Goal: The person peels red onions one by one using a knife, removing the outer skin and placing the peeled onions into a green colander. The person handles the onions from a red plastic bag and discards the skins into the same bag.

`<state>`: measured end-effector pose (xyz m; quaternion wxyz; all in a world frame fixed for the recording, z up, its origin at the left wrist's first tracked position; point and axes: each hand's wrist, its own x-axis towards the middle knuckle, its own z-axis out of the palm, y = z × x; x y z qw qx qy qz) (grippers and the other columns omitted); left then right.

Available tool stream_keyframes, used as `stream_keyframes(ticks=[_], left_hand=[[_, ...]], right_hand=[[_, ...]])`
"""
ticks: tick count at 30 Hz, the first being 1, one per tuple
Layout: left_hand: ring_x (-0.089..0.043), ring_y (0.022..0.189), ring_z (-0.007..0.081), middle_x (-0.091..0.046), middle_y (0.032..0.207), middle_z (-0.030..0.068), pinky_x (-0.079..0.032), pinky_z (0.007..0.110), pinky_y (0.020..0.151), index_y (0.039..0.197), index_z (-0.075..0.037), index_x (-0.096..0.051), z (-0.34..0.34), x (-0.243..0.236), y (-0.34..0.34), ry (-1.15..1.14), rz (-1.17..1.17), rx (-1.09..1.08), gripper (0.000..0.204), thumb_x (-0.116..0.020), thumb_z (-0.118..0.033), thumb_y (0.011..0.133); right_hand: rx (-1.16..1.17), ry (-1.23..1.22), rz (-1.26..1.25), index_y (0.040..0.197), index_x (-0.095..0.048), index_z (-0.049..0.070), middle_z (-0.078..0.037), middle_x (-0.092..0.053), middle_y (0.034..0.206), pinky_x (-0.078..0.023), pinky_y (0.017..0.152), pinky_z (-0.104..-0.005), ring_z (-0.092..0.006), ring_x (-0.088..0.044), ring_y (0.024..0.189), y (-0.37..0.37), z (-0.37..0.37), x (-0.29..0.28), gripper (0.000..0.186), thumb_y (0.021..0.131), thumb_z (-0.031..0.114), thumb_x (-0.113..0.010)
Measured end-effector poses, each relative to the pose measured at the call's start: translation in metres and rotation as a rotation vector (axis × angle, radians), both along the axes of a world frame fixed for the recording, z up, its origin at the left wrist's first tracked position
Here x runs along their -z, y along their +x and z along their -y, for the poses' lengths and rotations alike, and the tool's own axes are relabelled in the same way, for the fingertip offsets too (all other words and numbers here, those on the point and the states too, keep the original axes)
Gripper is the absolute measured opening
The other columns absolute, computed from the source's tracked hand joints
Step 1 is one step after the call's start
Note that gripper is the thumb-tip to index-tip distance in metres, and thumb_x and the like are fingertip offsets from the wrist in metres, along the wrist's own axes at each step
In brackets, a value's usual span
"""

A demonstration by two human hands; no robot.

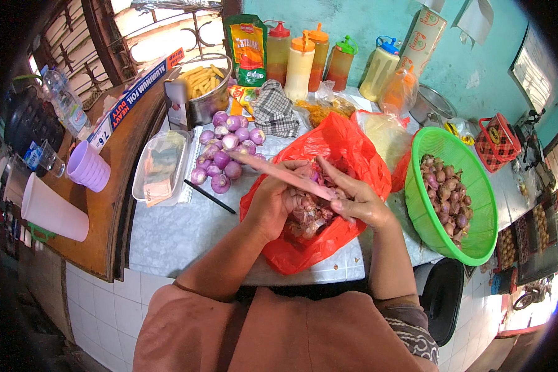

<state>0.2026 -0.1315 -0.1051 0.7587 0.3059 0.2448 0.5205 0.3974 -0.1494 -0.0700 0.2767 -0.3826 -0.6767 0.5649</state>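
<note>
My right hand (361, 199) grips a knife (291, 177), its long blade angled up to the left over my left hand (274, 199). My left hand is curled around a shallot, partly hidden behind the blade. Both hands are over an open red plastic bag (282, 251) holding shallots and loose papery skins (307, 226). Left of the bag is a pile of peeled purple shallots (220, 183) beside a black pen (208, 195). Right of it stands a green basket (474, 229) of unpeeled shallots (446, 198).
A clear container (149, 152) with banknotes is at the left. Cups (56, 208) and a foil box (130, 93) sit on a wooden top (99, 248). Sauce bottles (301, 62), a steel bowl of fries (211, 105) and a checked cloth (276, 108) line the back.
</note>
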Motion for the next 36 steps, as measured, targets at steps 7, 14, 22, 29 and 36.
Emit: stream_keyframes(ticks=[7,14,22,29,36], left_hand=[[-0.056,0.088,0.0118,-0.054,0.103,0.0038,-0.048,0.025,0.071,0.106,-0.005,-0.055,-0.002,0.0,-0.005,0.023,-0.022,0.063,0.024,-0.054,-0.016,0.084],[-0.055,0.092,0.0132,-0.058,0.099,0.0041,-0.045,0.025,0.073,0.106,-0.004,-0.053,-0.002,0.005,-0.004,-0.025,-0.035,0.057,0.027,-0.05,-0.015,0.082],[-0.058,0.087,0.015,-0.06,0.101,0.0063,-0.047,0.027,0.071,0.106,-0.003,-0.054,-0.004,0.004,-0.008,-0.056,0.071,0.15,0.029,-0.052,-0.021,0.083],[-0.055,0.094,0.0133,-0.056,0.105,0.0052,-0.045,0.026,0.078,0.114,-0.003,-0.049,0.001,-0.002,-0.006,0.076,0.006,0.118,0.031,-0.054,-0.015,0.086],[-0.052,0.1,0.0128,-0.053,0.108,0.0048,-0.042,0.027,0.086,0.117,-0.004,-0.044,0.0,0.003,-0.002,0.27,-0.119,0.089,0.033,-0.055,-0.008,0.085]], right_hand=[[0.037,-0.005,-0.067,0.136,-0.031,0.009,-0.001,-0.052,0.111,-0.041,0.075,-0.0208,-0.0044,-0.047,0.085,-0.004,-0.002,0.006,0.058,0.084,0.011,-0.057],[0.14,-0.08,-0.055,0.131,-0.04,0.007,0.0,-0.056,0.109,-0.037,0.057,-0.0158,-0.0016,-0.046,0.069,-0.002,-0.003,0.004,0.049,0.086,0.016,-0.056],[0.407,0.035,-0.121,0.13,-0.042,0.006,0.0,-0.057,0.105,-0.037,0.055,-0.0158,-0.0025,-0.047,0.066,0.0,-0.013,0.014,0.047,0.087,0.02,-0.056],[0.1,-0.081,-0.211,0.14,-0.02,0.01,0.0,-0.047,0.074,-0.032,0.044,-0.0181,-0.0057,-0.04,0.049,-0.002,-0.002,0.011,0.069,0.084,0.023,-0.058],[0.062,-0.011,-0.183,0.138,-0.028,0.012,-0.004,-0.054,0.094,-0.033,0.045,-0.0177,-0.0043,-0.041,0.052,-0.009,-0.002,0.01,0.065,0.082,0.023,-0.059]])
